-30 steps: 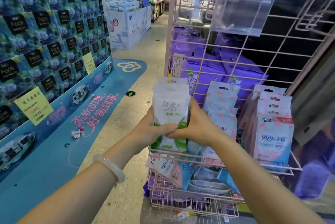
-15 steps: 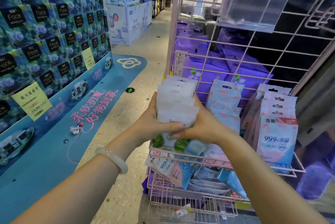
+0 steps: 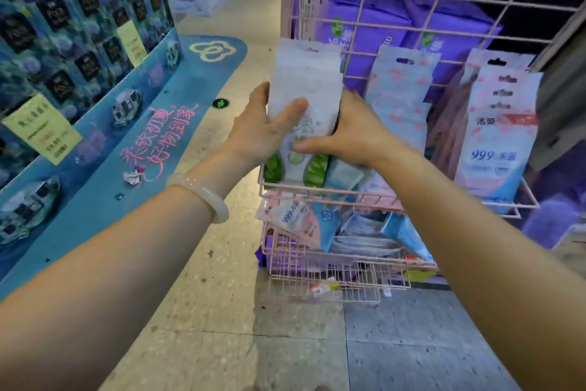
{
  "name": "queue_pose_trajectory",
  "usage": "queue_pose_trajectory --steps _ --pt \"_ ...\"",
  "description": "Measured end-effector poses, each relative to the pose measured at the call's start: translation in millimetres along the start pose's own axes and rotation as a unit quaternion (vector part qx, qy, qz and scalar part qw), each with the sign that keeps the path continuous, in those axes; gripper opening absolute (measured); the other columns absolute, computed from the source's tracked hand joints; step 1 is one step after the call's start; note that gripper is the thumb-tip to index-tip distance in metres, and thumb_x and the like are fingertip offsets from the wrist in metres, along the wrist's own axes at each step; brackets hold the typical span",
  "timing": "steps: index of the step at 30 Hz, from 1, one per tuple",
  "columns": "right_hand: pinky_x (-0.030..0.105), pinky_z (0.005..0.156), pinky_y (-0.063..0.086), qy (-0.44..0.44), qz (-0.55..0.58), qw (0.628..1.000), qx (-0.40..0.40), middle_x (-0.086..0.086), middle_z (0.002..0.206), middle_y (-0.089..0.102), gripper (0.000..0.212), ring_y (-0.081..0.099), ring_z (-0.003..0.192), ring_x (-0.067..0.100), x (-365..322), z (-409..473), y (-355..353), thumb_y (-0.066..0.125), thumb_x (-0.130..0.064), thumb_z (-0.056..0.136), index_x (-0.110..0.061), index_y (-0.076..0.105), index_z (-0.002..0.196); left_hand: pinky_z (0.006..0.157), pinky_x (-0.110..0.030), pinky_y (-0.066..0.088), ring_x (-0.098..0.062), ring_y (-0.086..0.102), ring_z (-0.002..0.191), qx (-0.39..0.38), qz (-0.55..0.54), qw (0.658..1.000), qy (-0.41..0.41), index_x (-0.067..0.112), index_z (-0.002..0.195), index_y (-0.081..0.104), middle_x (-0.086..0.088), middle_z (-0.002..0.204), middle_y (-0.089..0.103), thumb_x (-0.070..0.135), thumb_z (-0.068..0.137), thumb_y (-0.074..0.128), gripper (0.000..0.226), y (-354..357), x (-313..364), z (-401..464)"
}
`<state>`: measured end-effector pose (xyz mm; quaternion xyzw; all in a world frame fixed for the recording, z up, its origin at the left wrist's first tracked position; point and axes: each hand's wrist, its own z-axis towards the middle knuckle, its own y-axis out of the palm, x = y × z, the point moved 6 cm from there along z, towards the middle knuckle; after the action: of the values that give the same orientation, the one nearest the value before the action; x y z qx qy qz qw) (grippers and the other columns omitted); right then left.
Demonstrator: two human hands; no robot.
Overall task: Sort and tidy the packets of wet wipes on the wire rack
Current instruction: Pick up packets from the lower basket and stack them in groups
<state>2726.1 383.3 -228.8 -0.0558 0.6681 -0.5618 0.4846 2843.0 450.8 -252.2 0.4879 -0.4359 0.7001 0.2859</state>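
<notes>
Two hands clamp one white-green stack (image 3: pixel 304 99) at the near-left end of the upper shelf (image 3: pixel 393 200). Left hand (image 3: pixel 263 127) grips its left side, thumb across the front; right hand (image 3: pixel 352 134) grips the right side. Best to square the edges and lower it upright behind the shelf's front wire. The shelf also holds pale blue-pink packs (image 3: pixel 402 96) mid and pink packs (image 3: pixel 501 130) right. Lower basket (image 3: pixel 320 276): jumbled loose packets.
</notes>
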Motion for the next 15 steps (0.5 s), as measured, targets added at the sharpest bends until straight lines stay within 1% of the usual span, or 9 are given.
queue_pose_trajectory --steps 3,5,6,7,9,10,11,13,15 --pt "0.036 0.106 0.036 0.003 0.030 0.998 0.048 0.006 0.134 0.050 0.090 0.044 0.127 0.024 -0.2 -18.6 -13.5 0.079 -0.049 0.056 -0.016 0.041 0.132 0.107 -0.036 0.038 -0.018 0.048 0.125 -0.006 0.004 1.000 -0.023 0.012 0.141 0.025 -0.003 0.141 0.045 0.059 0.076 0.056 0.086 1.0 -10.6 -10.6" --pt "0.027 0.105 0.033 0.020 0.096 0.988 0.117 0.002 0.137 0.048 0.079 0.042 0.129 0.015 4.7 -44.9 -33.4 0.076 -0.042 0.068 -0.016 0.041 0.134 0.109 -0.029 0.027 -0.017 0.032 0.137 0.053 -0.018 0.996 -0.063 0.014 0.145 0.016 -0.003 0.152 0.030 0.064 0.075 0.050 0.093 -11.2 -26.2 -19.7" --pt "0.027 0.103 0.037 0.018 0.136 0.980 0.146 0.001 0.131 0.054 0.069 0.048 0.124 0.012 7.2 -61.5 -42.9 0.074 -0.038 0.071 -0.017 0.047 0.130 0.106 -0.025 0.027 -0.015 0.032 0.136 0.112 -0.052 0.989 -0.077 0.013 0.145 0.020 -0.003 0.151 0.031 0.062 0.078 0.050 0.087 -21.3 -35.3 -27.5" --pt "0.025 0.099 0.044 0.008 0.185 0.969 0.164 -0.002 0.117 0.063 0.054 0.056 0.112 0.007 10.9 -79.8 -50.1 0.074 -0.034 0.072 -0.020 0.055 0.120 0.100 -0.017 0.031 -0.012 0.039 0.130 0.179 -0.091 0.976 -0.090 0.012 0.141 0.029 -0.003 0.146 0.038 0.056 0.083 0.052 0.076 -31.2 -45.5 -39.5" --pt "0.016 0.081 0.052 -0.004 0.288 0.946 0.149 -0.010 0.087 0.073 0.026 0.067 0.086 0.002 24.4 -115.5 -47.9 0.075 -0.028 0.069 -0.029 0.067 0.094 0.076 0.003 0.036 -0.001 0.053 0.103 0.297 -0.137 0.936 -0.129 0.010 0.129 0.044 0.002 0.123 0.053 0.042 0.087 0.055 0.054 -39.8 -73.0 -71.8" --pt "0.013 0.075 0.052 0.008 0.320 0.939 0.123 -0.010 0.081 0.074 0.020 0.068 0.078 0.002 34.6 -129.9 -36.4 0.078 -0.028 0.067 -0.029 0.070 0.086 0.065 0.005 0.037 0.005 0.052 0.090 0.321 -0.132 0.924 -0.158 0.010 0.123 0.048 0.005 0.111 0.056 0.035 0.087 0.057 0.044 -34.2 -87.9 -88.8" --pt "0.013 0.072 0.053 0.034 0.332 0.938 0.092 -0.007 0.079 0.075 0.017 0.068 0.075 0.002 47.0 -142.3 -18.8 0.078 -0.029 0.066 -0.029 0.071 0.082 0.061 0.003 0.038 0.007 0.050 0.082 0.312 -0.118 0.923 -0.191 0.009 0.118 0.051 0.007 0.101 0.057 0.029 0.087 0.058 0.038 -21.8 -100.6 -104.6" --pt "0.020 0.074 0.053 0.105 0.293 0.950 0.025 -0.002 0.082 0.073 0.009 0.066 0.075 0.002 78.0 -157.4 27.4 0.072 -0.023 0.072 -0.027 0.070 0.080 0.064 -0.010 0.041 -0.003 0.052 0.078 0.227 -0.097 0.935 -0.256 0.008 0.110 0.055 0.006 0.091 0.058 0.023 0.086 0.061 0.029 18.5 -121.4 -124.5" --pt "0.032 0.089 0.051 0.164 0.209 0.963 -0.036 0.002 0.102 0.069 0.021 0.063 0.093 0.007 107.0 -158.9 74.8 0.071 -0.016 0.077 -0.022 0.065 0.096 0.069 -0.024 0.040 -0.013 0.054 0.081 0.145 -0.104 0.934 -0.310 0.013 0.097 0.055 0.001 0.091 0.060 0.023 0.084 0.064 0.019 60.8 -132.8 -130.9"
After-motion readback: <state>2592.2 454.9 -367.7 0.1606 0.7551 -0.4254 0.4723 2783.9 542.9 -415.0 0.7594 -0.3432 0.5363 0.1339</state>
